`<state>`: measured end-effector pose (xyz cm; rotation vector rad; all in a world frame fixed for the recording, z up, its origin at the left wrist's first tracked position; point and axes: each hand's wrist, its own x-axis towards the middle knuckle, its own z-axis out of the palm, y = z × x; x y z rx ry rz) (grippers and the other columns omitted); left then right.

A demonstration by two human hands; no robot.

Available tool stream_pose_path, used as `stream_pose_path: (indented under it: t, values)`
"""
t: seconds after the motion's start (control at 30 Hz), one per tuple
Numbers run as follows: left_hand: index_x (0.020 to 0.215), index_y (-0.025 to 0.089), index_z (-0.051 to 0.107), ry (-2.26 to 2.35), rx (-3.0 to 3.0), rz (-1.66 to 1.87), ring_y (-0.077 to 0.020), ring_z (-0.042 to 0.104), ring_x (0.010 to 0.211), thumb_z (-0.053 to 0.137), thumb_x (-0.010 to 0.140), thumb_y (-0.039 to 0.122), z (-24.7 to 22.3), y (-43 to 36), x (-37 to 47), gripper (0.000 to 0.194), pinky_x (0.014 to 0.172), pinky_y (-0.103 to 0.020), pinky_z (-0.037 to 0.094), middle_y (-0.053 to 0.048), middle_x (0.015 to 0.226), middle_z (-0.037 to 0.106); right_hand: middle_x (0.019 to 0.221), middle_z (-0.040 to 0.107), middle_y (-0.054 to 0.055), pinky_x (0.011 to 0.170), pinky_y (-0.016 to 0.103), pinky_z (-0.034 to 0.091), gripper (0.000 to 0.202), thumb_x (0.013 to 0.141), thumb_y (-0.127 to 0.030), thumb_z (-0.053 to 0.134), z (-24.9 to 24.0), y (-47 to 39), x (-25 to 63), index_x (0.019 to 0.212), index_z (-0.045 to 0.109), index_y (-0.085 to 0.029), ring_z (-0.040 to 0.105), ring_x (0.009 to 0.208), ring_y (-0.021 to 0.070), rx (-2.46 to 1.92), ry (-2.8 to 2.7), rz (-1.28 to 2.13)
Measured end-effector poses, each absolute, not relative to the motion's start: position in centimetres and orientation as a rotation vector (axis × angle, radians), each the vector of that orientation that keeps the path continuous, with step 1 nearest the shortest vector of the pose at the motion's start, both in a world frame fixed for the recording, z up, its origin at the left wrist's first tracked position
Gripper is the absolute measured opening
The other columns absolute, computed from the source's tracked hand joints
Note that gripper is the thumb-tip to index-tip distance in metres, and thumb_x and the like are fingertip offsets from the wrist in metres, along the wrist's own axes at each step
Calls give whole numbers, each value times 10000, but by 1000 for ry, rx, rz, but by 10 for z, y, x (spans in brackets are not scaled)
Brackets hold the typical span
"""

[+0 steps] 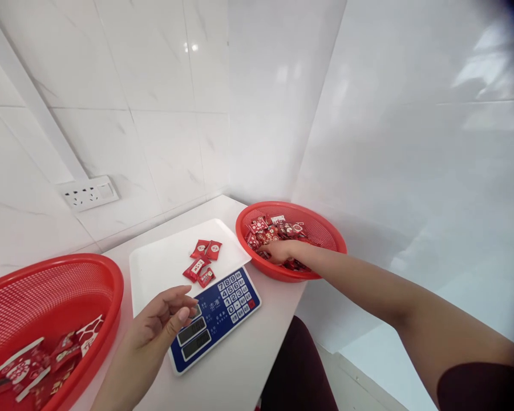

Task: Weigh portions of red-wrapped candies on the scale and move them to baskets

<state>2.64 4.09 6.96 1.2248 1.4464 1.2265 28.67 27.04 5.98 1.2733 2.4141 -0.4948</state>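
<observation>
Packets in red wrappers (pixel 270 233) lie heaped in a red perforated plastic basket (pixel 282 275), in the corner where the two walls meet. The right hand (pixel 280 251) reaches down among them, its fingertips sunk in the heap; whether they are closed on a packet cannot be told. Its forearm crosses above the basket's near rim and hides some of the contents.

Just beside, the white tray (pixel 158 257) of a digital weighing scale carries four small red packets (pixel 195 268), grouped close together. The tray's corner comes up to the basket; whether they touch is unclear. Below the tray is the blue keypad panel (pixel 218 308).

The left hand (pixel 156 325) hangs over the panel's left end, fingers loosely curled with the thumb apart, nothing visible in its grasp; it blocks part of the displays and the tray's edge. Further left, a second red basket (pixel 113 279), cut off by the frame, holds larger red packets (pixel 25 365). All stand on a white table (pixel 252 348); behind, a socket panel (pixel 89 193) sits on the tiled wall (pixel 166 154).
</observation>
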Motion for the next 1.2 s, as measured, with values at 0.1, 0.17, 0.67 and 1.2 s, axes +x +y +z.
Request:
stream_pose_path:
  t: [0.1,0.17,0.67,1.2]
  values:
    - [1040,258,580,1448,1230,1238,-177,642,889,612,762,458,70,40,26,343,781,-248,548,-15,939,664,1254,563,143,735,346,477,657,573,-143,656,55,272,282,1221,563,-188,582,1021,322,1278,2411,-576]
    - [1053,260,575,1450,1225,1234,-176,640,898,611,764,455,70,40,26,350,789,-249,546,-14,945,661,1242,571,138,741,350,476,614,578,-119,643,52,272,283,1185,581,-188,580,1020,319,1292,2433,-630]
    - [1050,265,581,1429,1254,1276,-165,649,872,602,782,435,71,41,21,318,760,-235,555,-14,936,675,775,650,30,566,186,466,84,783,-214,545,70,303,330,837,569,-155,591,630,94,1779,2607,-1097]
    - [1072,261,566,1392,1259,1246,-168,625,927,578,807,413,76,36,26,306,811,-265,531,-16,960,657,1122,574,69,779,383,503,300,880,-326,516,39,267,290,1128,547,-161,585,928,178,1618,2399,-875]
